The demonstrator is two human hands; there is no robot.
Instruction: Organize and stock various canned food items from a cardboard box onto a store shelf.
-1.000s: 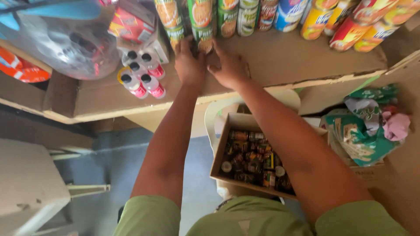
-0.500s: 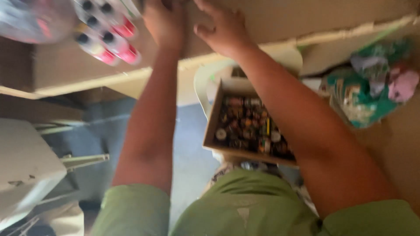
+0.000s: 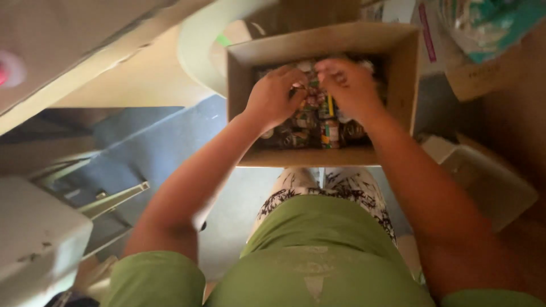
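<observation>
An open brown cardboard box (image 3: 236,102) stands on the floor below me, packed with several small upright cans (image 3: 330,132) with colourful labels. Both my hands are down inside it. My left hand (image 3: 277,95) has its fingers curled around the top of a can near the box's middle. My right hand (image 3: 348,85) is beside it, with its fingers closed over another can top at the far side. The two hands almost touch. They hide the cans that they grip. My green shirt (image 3: 318,261) fills the lower part of the view.
A cardboard-lined shelf edge (image 3: 85,68) runs across the upper left. A pale round rim (image 3: 196,48) lies behind the box. A white plastic piece of furniture (image 3: 34,239) is at lower left, a white container (image 3: 486,179) at right, and green packaging (image 3: 489,20) at top right.
Both hands have come down from the shelf of tall tubes into the cardboard box. My view has tilted down, so the shelf goods have left the frame.
</observation>
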